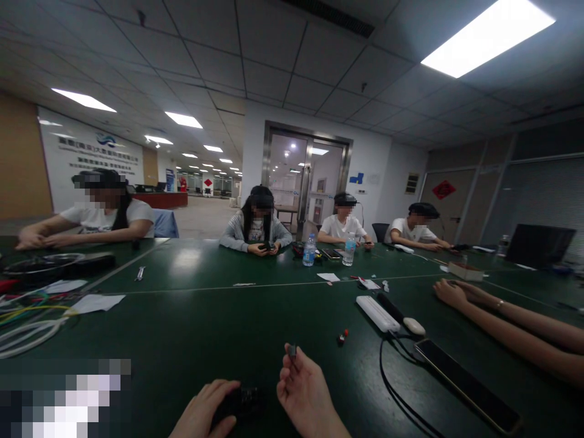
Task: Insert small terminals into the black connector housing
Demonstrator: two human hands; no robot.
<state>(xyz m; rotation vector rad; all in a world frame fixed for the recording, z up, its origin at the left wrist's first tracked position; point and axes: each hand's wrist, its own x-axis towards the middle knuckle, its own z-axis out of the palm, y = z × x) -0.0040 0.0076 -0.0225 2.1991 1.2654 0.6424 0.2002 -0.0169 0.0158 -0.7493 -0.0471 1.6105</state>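
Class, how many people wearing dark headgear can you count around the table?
4: one person at far left, a second person left of centre, a third person right of centre, a fourth person farther right. The bare arms at right show no head.

small grey piece (292,350) apart from black object (245,399)

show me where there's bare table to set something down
Widest: ahead of your left hand, between the white paper and the white bar. Another: between wrench and bottles. Crowded: far left, with cables; right, with the bar and phone.
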